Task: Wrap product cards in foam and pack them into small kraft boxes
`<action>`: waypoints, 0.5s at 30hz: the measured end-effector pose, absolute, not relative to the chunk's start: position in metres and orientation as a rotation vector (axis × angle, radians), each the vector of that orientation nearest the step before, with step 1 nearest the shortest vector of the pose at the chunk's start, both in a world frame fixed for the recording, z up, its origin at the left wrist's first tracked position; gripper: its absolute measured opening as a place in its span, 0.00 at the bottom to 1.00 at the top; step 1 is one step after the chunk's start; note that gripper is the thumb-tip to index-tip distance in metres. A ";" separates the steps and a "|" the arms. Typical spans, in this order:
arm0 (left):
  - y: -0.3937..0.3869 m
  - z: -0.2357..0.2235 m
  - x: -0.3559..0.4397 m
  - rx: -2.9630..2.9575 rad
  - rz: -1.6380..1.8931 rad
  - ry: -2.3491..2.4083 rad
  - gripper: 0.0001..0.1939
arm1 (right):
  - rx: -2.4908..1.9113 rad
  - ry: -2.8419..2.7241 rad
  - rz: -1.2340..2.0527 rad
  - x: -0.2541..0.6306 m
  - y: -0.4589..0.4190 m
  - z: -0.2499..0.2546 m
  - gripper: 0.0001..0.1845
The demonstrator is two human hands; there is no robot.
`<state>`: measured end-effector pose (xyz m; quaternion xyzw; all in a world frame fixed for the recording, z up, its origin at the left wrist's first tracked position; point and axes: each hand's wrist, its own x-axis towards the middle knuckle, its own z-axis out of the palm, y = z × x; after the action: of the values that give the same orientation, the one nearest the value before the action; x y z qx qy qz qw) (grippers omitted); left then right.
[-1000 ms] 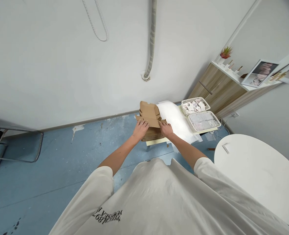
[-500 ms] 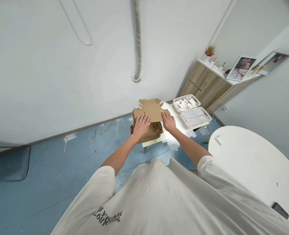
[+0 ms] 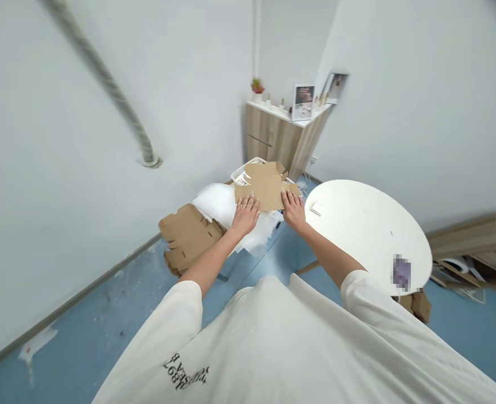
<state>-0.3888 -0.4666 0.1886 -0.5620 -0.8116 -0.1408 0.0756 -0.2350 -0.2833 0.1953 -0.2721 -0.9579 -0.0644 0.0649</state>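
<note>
A flat, unfolded brown cardboard box (image 3: 266,185) is held up in front of me, its flaps and notches spread out. My left hand (image 3: 245,215) grips its near left edge, fingers on top. At the near right edge, my right hand (image 3: 293,210) pinches it the same way; the thumbs are mostly hidden. Left of the hands lies a stack of flat cardboard boxes (image 3: 191,234). White sheet material (image 3: 216,201) spreads between that stack and the held box. Behind the held box, a white plastic basket (image 3: 248,165) shows only in part.
To the right stands a white round table (image 3: 357,224) with a small white object (image 3: 316,209) and a blurred-out item (image 3: 401,272). A wooden cabinet (image 3: 279,134) with picture frames and a plant fills the corner. More cardboard (image 3: 418,306) sits beyond the table.
My view has turned right toward the round table. Both hands have carried the flat cardboard box off the stack, which now lies to the left.
</note>
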 end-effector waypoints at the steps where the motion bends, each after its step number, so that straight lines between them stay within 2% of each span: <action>1: -0.447 0.188 -0.376 -1.732 -0.422 -2.414 0.30 | -0.867 -2.879 -0.196 -0.216 -0.269 0.195 0.44; 9: -0.298 0.166 -0.254 -2.079 -0.399 -2.271 0.30 | -1.192 -2.814 -0.212 -0.053 -0.162 0.173 0.41; 15: -0.223 0.132 -0.171 -2.321 -0.317 -2.170 0.30 | -1.407 -2.816 -0.150 0.049 -0.119 0.145 0.41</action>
<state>-0.1714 -0.2232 0.1316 -0.7267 -0.6793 -0.0993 -0.0258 0.0495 -0.1191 0.1452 -0.4466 -0.8935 -0.0477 -0.0051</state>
